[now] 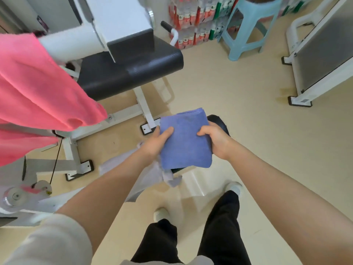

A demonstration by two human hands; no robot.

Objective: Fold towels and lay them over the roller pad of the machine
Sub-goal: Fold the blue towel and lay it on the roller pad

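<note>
A folded blue towel point(185, 138) is held flat in front of me over the floor. My left hand point(156, 143) grips its left edge, thumb on top. My right hand point(216, 141) grips its right edge, thumb on top too. A pink towel point(38, 92) hangs draped over part of the white machine point(72, 44) at the left. A black rounded pad point(219, 121) shows just behind the blue towel and my right hand; most of it is hidden.
The machine's black seat point(131, 71) stands ahead to the left, on a white frame with black feet point(80, 169). A light blue plastic stool point(250, 27) and stacked bottle packs point(191, 22) are at the back. Another white machine frame point(315, 60) is at the right. A whitish plastic bag point(149, 176) hangs below my left hand.
</note>
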